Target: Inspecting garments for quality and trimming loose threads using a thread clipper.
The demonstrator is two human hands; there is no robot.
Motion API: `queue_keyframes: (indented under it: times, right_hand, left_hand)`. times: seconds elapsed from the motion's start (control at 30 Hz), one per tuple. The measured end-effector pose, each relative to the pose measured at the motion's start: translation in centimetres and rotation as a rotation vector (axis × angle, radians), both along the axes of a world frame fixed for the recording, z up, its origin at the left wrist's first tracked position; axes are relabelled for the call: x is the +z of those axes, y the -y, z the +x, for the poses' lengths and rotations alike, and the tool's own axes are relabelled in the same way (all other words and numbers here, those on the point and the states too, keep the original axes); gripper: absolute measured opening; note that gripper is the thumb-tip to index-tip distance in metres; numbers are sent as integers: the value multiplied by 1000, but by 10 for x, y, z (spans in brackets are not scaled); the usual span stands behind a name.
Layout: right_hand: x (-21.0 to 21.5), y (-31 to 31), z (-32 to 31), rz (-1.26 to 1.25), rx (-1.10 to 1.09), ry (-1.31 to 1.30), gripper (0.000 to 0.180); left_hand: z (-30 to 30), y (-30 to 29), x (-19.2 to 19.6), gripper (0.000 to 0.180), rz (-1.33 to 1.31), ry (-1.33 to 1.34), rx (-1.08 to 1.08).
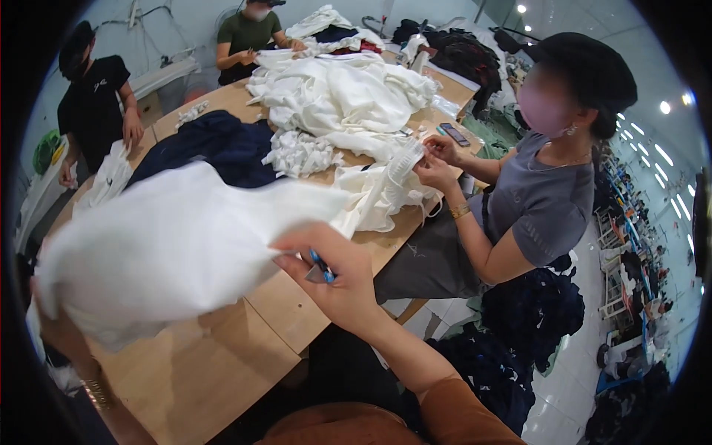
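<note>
A large white garment [170, 245] hangs blurred over the wooden table [215, 371], held up between my two hands. My right hand [334, 278] grips its right edge and also has a small blue-handled thread snip [320, 267] in the fingers. My left hand [55, 334] is mostly hidden under the cloth at the lower left; only the wrist with a bracelet shows.
A pile of white garments [341, 96] and a dark navy one [222, 144] lie on the table. A person in grey [541, 200] handles white cloth at the right edge. Two more people stand at the far end. Navy garments [534, 311] are heaped on the floor.
</note>
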State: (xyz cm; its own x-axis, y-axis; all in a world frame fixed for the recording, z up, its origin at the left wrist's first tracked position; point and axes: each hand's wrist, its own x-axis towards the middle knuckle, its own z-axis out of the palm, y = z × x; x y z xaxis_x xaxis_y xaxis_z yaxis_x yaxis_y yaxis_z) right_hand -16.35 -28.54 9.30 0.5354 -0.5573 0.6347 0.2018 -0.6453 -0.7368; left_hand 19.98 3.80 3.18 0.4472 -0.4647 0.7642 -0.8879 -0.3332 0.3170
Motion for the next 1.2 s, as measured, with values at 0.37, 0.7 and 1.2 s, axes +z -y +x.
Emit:
queue_keyframes:
  times: [0.37, 0.7, 1.2]
  right_hand:
    - [-152, -1, -87, 392, -138, -705, 15]
    - [-167, -31, -20, 619, -71, -716, 21]
    - [-186, -50, -20, 406, -186, -589, 15]
  left_hand:
    - [-130, 39, -22, 31, 472, -401, 48]
    - [-234, 149, -71, 19, 290, -716, -438]
    - [-251, 185, -96, 23, 43, -1087, -384]
